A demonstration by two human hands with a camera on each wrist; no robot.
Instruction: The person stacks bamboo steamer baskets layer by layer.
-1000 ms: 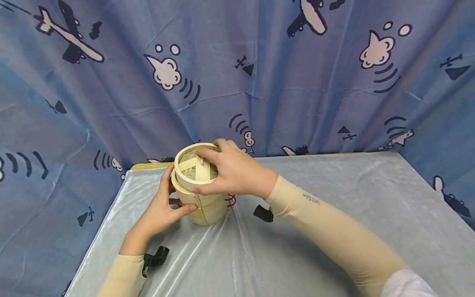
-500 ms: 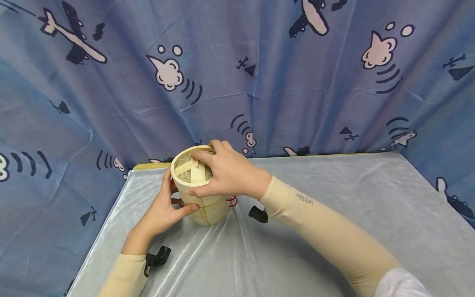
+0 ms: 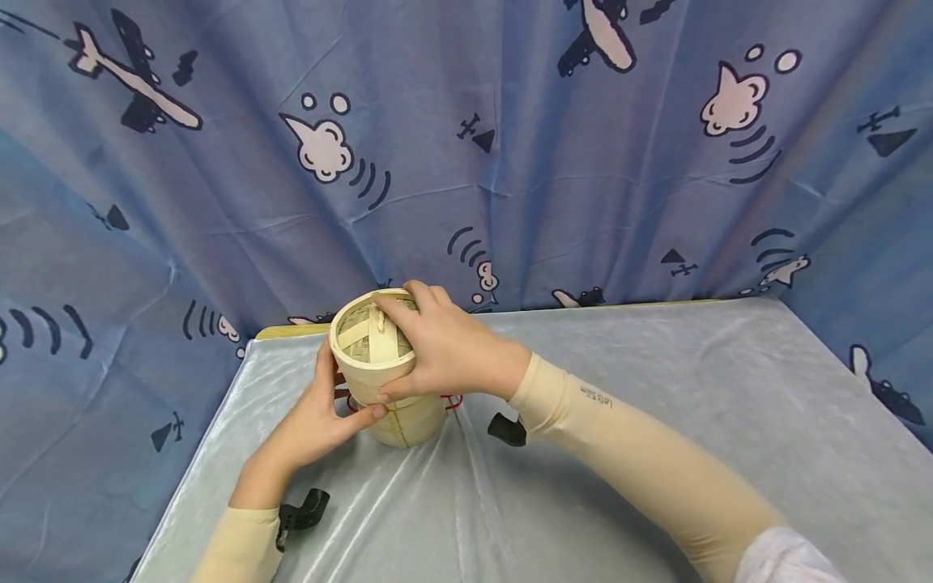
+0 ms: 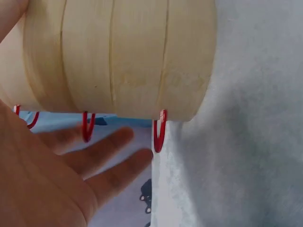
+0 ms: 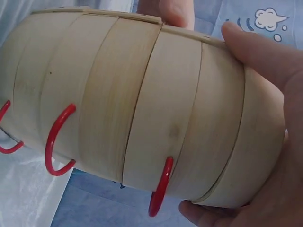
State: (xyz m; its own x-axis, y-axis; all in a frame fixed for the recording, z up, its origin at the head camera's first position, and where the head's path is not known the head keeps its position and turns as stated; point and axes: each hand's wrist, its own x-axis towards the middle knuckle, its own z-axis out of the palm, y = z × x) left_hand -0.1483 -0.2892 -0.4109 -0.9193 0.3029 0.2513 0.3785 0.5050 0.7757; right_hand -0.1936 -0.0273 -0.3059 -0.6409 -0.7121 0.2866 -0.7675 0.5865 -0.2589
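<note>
A stack of small round bamboo steamers (image 3: pixel 408 425) stands on the table, slightly tilted in the head view. A lid (image 3: pixel 382 346) with a woven top and a small loop handle sits on it. My right hand (image 3: pixel 459 348) grips the lid end from the right, thumb at the front and fingers over the far rim. From the left, my left hand (image 3: pixel 306 425) holds the upper part, thumb in front. In the left wrist view, several fingers of the left hand (image 4: pixel 61 175) are spread apart from the wall. Red loops (image 5: pixel 57 142) stick out from the sides.
A grey-white velvety cloth (image 3: pixel 619 478) covers the table, wrinkled near the steamers. Behind hangs a blue curtain (image 3: pixel 408 146) printed with planes and clouds. Black wrist mounts (image 3: pixel 302 514) project from both arms. A yellowish table edge (image 3: pixel 291 330) shows at the back.
The lid, earlier set off to one side of the upper rim, now lines up with the steamer below. My right hand has shifted slightly left with it. The left hand stays around the stack.
</note>
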